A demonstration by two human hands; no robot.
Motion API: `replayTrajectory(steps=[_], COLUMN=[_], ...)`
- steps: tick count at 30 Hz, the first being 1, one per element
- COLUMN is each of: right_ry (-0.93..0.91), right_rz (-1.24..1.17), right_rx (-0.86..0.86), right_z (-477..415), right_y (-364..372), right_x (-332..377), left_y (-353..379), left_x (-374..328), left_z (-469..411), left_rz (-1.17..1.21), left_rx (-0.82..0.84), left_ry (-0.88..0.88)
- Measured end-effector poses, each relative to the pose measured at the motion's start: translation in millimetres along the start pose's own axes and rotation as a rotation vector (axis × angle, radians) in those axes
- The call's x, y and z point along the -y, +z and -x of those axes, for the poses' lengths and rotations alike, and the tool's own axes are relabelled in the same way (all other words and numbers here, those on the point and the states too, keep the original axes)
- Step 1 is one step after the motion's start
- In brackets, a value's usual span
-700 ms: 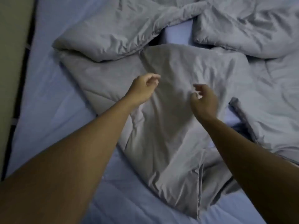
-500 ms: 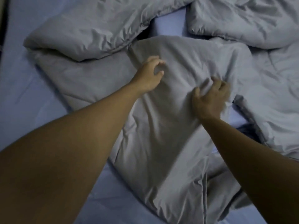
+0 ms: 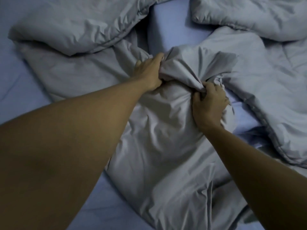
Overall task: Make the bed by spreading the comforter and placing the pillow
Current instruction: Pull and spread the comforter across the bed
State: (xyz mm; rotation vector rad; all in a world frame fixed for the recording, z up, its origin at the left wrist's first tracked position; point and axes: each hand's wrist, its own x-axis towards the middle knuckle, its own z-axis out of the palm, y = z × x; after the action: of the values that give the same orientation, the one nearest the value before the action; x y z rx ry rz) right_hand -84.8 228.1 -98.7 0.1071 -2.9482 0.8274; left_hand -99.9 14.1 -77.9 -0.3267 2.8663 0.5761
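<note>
A grey comforter (image 3: pixel 162 146) lies crumpled and folded over itself across the blue bed sheet (image 3: pixel 21 90). My left hand (image 3: pixel 147 73) is closed on a bunched fold of the comforter near the middle of the bed. A little to the right and nearer to me, my right hand (image 3: pixel 208 103) grips another gathered fold of the same fabric. The cloth between the two hands is pinched into a ridge. No pillow is in view.
Thick folds of the comforter are heaped at the top left (image 3: pixel 69 29) and the top right (image 3: pixel 259 15). Bare sheet shows between them at the top middle (image 3: pixel 174 30) and along the left and bottom edges.
Both hands, open above the comforter 0.7 s ago, dropped onto it and closed on the fabric. The cloth is now bunched up between them, and the view has moved closer.
</note>
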Motion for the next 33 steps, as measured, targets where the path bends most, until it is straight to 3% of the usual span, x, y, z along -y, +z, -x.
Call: replayTrajectory(steps=[6,10,13,17,22,27,33], right_ry=[0.026,-0.072,-0.113,-0.255,-0.571,-0.733,-0.762], right_rz=[0.031,-0.133,-0.188,-0.324,-0.206,-0.193,-0.149], right_rx=[-0.108,-0.029,0.041,0.206,0.416,0.589,0.88], right_z=[19,38,62,106,182,257,340], right_y=[-32,-52,-68,-87,-91,-82,-46], right_x=[3,16,37,69,114,157,177], left_y=[-37,-66,-95,-133,-162,-161,-126], left_x=[12,22,31,61,114,167,236], left_z=[46,95,146,223,331,438,552], left_rz=[-0.104,0.014,0.093,0.009,-0.169,-0.253,-0.281], left_rx=[-0.249,-0.155,-0.12,-0.102,-0.071,-0.105,-0.019], left_ry=[0.108,0.266,0.188,0.12,0.055,-0.016,-0.175])
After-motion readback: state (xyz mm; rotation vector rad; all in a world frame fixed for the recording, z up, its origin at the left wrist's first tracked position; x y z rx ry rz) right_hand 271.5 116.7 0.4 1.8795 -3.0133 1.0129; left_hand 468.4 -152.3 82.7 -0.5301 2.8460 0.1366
